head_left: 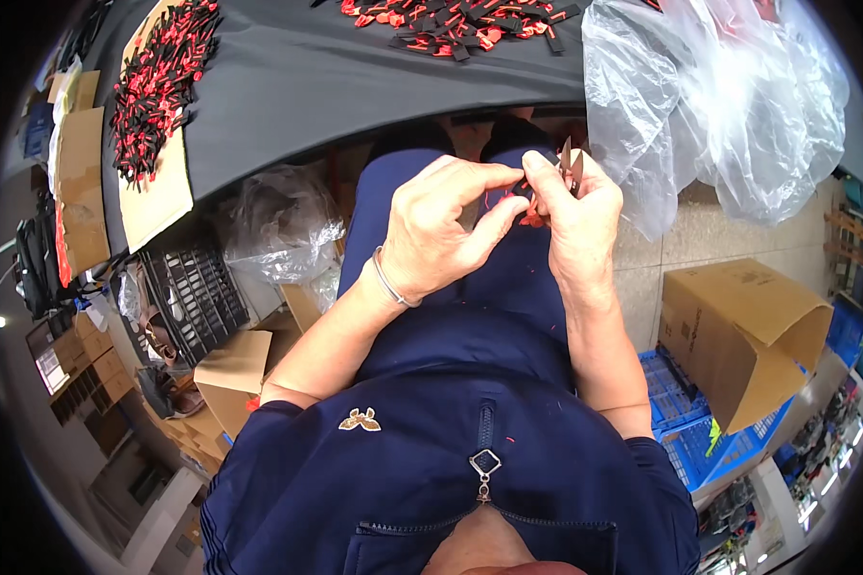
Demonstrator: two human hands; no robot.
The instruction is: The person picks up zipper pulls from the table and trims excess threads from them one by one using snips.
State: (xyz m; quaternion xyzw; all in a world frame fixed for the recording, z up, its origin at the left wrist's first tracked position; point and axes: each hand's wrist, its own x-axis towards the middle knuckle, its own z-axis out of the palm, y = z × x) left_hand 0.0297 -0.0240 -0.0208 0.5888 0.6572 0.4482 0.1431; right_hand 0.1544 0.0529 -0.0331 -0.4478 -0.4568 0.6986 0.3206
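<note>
**Small black-and-red piece pinched at the table's near edge**

We take the black-covered table (355,91) as our landmark. On its left end lies a tan board (166,206), with a heap of black-and-red pieces (163,91) along it. Under the table's near edge, left of the knees, we see a crumpled clear bag (283,225). Near the middle of the table, toward its far side, lies a looser pile of similar pieces (465,21).

Just on our side of the table's near edge, above the lap, the left hand (451,216) brings thumb and forefinger together on one black-and-red piece (524,188). The right hand (580,211) meets it there, thumb and fingers curled in; its fingers also grip small dark snips (568,165), blades pointing toward the table. Exactly which right fingertips press the piece, we cannot tell.

We judge the piece very light and soft, a limp strip with a thin red part that could twist or snag. We would hold it by the flat black end, fingertips well back from the blades.

Over the table's right end hangs a big clear plastic bag (719,105); below and right of the table stands an open cardboard box (724,321).
</note>
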